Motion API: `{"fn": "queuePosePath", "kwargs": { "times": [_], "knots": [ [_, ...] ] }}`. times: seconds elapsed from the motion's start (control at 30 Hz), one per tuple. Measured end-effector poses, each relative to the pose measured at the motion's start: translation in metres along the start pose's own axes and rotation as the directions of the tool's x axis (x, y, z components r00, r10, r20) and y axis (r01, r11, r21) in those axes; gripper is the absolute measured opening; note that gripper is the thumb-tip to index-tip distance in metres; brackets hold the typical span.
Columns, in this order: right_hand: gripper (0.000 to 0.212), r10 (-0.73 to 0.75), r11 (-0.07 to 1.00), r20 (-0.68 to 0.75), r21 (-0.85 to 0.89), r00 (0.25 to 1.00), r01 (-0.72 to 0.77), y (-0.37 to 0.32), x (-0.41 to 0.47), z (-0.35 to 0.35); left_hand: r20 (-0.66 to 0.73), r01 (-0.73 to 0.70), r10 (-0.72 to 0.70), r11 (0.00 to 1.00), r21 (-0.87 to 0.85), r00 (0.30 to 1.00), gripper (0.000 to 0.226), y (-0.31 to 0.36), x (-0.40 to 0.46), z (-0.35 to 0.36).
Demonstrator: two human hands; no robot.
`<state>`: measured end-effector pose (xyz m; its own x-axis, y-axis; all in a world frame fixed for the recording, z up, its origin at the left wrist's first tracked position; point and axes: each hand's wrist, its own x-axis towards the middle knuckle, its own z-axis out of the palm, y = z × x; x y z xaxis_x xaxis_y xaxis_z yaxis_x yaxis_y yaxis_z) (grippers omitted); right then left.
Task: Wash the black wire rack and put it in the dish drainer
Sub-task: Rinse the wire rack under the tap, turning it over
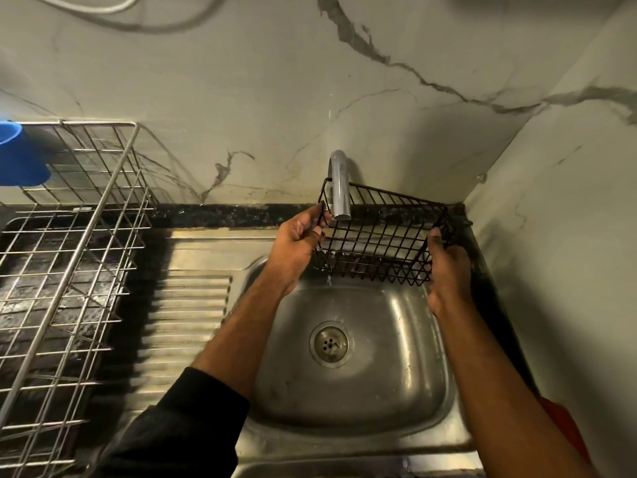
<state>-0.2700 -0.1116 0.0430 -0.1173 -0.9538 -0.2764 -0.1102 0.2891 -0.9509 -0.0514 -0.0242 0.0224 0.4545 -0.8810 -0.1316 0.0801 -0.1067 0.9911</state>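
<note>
1. Both arms reach out over the sink point(362, 391). The left hand point(298, 241) holds one end of the black wire rack point(379, 236) with curled fingers, and the right hand point(448, 267) grips the other end.
2. Between the hands, the rack hangs under the tap point(339, 188), and water runs through its left end.
3. To wash it well, slide the rack sideways so the water reaches every wire. Hold tight, since wet wire is likely slippery.
4. Far off past the left hand, the dish drainer point(69, 253) waits.

Black wire rack point(379, 236) held under running tap, over sink.
</note>
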Motion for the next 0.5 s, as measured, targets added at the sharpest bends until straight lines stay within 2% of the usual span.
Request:
{"fn": "queuePosePath", "kwargs": {
  "times": [0.2, 0.5],
  "knots": [
    [0.027, -0.046, 0.998, -0.022, 0.037, 0.999, 0.047, -0.006, 0.004, -0.007, 0.004, 0.017, -0.017, 1.000, -0.012, 1.000, 0.051, 0.002, 0.000, 0.009],
    [0.028, -0.034, 0.999, -0.028, 0.041, 0.999, 0.035, 0.000, 0.008, -0.005, 0.001, 0.025, -0.025, 1.000, -0.010, 1.000, 0.051, 0.000, -0.002, 0.008]
  ]
}}
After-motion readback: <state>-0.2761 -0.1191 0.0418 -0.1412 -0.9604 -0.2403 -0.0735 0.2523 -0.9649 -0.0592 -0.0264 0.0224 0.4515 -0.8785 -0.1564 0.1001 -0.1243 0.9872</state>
